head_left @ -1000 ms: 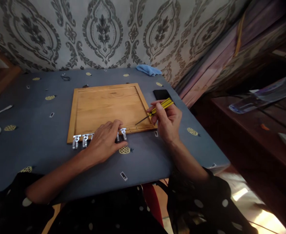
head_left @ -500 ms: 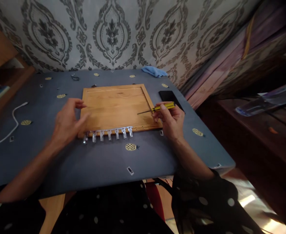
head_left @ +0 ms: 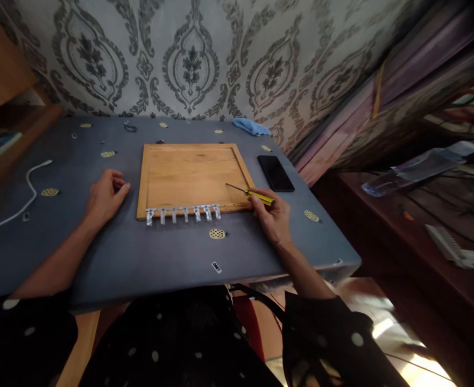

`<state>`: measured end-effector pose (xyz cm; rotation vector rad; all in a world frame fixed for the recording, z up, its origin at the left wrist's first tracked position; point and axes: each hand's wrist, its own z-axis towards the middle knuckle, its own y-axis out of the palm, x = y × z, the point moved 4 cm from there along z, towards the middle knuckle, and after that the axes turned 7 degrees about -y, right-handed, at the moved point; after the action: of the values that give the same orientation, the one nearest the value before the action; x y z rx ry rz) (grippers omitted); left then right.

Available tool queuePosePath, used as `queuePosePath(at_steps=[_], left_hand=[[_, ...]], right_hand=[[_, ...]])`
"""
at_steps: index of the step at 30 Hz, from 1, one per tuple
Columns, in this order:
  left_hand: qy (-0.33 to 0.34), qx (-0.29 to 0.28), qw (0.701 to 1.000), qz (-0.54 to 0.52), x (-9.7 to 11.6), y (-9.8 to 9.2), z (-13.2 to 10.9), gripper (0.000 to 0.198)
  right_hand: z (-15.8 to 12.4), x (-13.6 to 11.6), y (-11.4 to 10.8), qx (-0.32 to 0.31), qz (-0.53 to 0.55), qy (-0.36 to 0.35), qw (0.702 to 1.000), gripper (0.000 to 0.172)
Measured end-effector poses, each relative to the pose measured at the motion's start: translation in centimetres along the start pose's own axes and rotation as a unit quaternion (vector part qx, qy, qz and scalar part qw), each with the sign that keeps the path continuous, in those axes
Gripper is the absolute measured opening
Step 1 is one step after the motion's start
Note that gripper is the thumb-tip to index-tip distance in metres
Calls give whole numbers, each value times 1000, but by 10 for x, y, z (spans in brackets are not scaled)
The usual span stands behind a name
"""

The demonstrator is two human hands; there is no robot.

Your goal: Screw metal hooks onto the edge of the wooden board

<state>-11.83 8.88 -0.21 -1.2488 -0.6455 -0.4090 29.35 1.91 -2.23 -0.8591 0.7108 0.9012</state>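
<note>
A framed wooden panel (head_left: 196,166) lies flat on the table. Along its near edge runs a row of several metal hooks or clips (head_left: 185,215), ending short of the right corner. My right hand (head_left: 275,217) grips a screwdriver (head_left: 261,197) by its yellow and black handle near that corner. The blade points up and left over the panel, its tip apparently touching nothing. To the left of the panel, my left hand (head_left: 105,196) rests on the tablecloth, fingers loosely curled and thumb apart, holding nothing.
A black phone (head_left: 276,173) lies right of the panel, with a blue cloth (head_left: 251,127) behind it. On the left are a white cable (head_left: 30,185) and a wooden shelf (head_left: 39,121). A clear plastic bottle (head_left: 414,169) lies on the dark surface at right.
My left hand has drawn back left, off the panel's edge, onto the tablecloth. My right hand has shifted toward the near right corner, and the screwdriver's blade now slants upward. The panel sits straighter.
</note>
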Motion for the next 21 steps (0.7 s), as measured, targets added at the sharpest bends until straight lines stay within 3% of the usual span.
queuePosePath(at_steps=[21], left_hand=[[35, 52, 998, 2, 6, -6, -3, 34]], right_hand=[[10, -5, 5, -21, -38, -66, 997, 43]])
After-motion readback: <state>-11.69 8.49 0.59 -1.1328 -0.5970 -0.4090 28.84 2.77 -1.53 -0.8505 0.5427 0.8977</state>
